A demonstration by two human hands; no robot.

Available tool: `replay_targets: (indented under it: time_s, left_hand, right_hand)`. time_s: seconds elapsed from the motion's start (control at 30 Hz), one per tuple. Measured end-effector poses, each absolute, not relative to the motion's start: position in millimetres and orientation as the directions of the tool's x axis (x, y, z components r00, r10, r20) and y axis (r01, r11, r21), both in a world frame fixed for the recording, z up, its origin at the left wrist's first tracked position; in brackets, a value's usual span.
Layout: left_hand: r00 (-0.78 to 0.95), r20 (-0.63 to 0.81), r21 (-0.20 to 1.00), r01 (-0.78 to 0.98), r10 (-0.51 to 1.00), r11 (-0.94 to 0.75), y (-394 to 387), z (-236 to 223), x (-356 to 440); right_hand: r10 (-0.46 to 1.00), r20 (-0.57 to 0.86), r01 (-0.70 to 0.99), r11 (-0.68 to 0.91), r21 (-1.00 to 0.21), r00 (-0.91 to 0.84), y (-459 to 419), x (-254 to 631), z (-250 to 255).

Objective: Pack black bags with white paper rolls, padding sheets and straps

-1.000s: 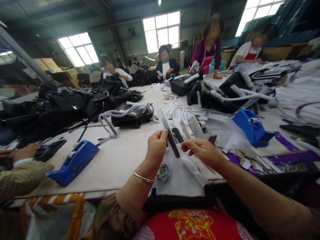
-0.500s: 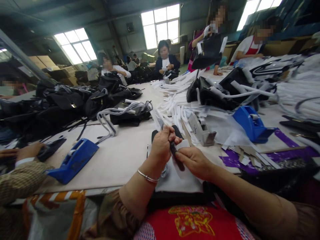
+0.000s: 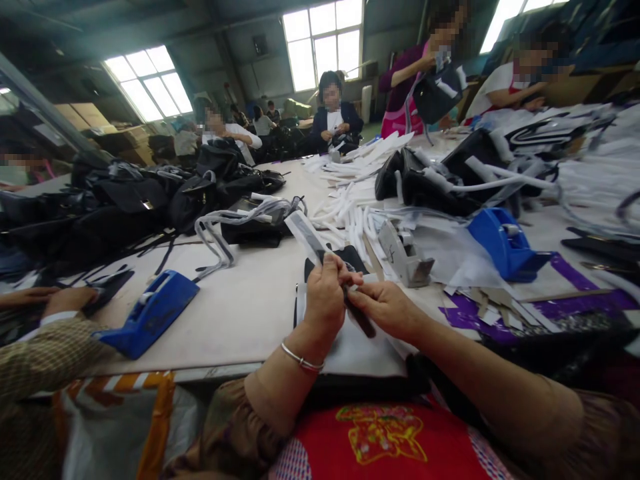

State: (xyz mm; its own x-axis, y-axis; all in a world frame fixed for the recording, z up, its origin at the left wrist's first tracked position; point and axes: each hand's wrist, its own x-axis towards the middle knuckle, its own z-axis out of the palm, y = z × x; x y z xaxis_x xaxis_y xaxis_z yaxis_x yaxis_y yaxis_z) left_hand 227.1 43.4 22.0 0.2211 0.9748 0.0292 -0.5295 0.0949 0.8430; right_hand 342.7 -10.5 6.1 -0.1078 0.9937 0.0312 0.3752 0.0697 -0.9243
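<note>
My left hand (image 3: pixel 325 293) is closed around a dark strap (image 3: pixel 362 321), which slants from upper left to lower right. Past my thumb, the strap's upper stretch is covered by a whitish wrap (image 3: pixel 305 235). My right hand (image 3: pixel 393 308) pinches the strap just below the left one, with the fingertips of both hands almost meeting. A dark rounded end sticks out under the right fingers. Beneath my hands lie a white sheet (image 3: pixel 345 350) and a black piece (image 3: pixel 353 255), partly hidden by my hands.
Blue tape dispensers stand at left (image 3: pixel 150 317) and right (image 3: pixel 505 247), a grey dispenser (image 3: pixel 407 257) nearer my hands. Black bags (image 3: pixel 120 200) pile up at left; white foam tubes (image 3: pixel 345 217) cover the middle. A co-worker's hand (image 3: pixel 70 300) works at far left. Other people sit or stand across the table.
My right hand, earlier apart from the strap, has come in and pinches it below my left hand. The strap's wrapped end has swung left. Across the table, a person has lifted a black bag.
</note>
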Motion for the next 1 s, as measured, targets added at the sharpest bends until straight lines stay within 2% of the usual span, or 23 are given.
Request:
replay_targets:
  time_s: [0.1, 0.4, 0.5, 0.63, 0.7, 0.87, 1.0]
  left_hand:
    - [0.196, 0.049, 0.818, -0.571, 0.979, 0.074, 48.8, 27.6, 226.1]
    - [0.271, 0.075, 0.826, -0.556, 0.960, 0.092, 32.4, 9.0, 227.2]
    - [0.263, 0.072, 0.832, -0.548, 0.962, 0.088, 29.1, 10.5, 229.0]
    - [0.213, -0.013, 0.758, -0.635, 0.977, 0.149, 34.7, 20.1, 232.9]
    - [0.184, -0.046, 0.734, -0.660, 0.982, 0.158, 41.5, 26.0, 230.8]
    - [0.153, -0.063, 0.713, -0.685, 0.986, 0.152, 57.0, 35.8, 217.7]
    - [0.164, -0.039, 0.700, -0.699, 0.986, 0.144, 59.6, 37.2, 216.7]
  right_hand:
    - [0.977, -0.031, 0.322, 0.039, -0.946, -0.210, -17.0, 343.4, 14.9]
    - [0.991, 0.122, 0.455, 0.133, -0.880, -0.055, -6.3, 337.6, 1.1]
    - [0.995, 0.095, 0.409, 0.075, -0.909, 0.028, -2.6, 333.7, -4.5]
    - [0.996, 0.083, 0.358, 0.065, -0.931, 0.036, -5.0, 335.4, 0.1]
    - [0.999, 0.045, 0.335, 0.039, -0.941, 0.010, -10.3, 342.1, 3.9]
    - [0.970, -0.224, 0.157, -0.208, -0.965, -0.092, -33.0, 359.3, 5.5]
    - [0.946, -0.296, 0.139, -0.278, -0.951, -0.135, -46.7, 354.1, 6.4]
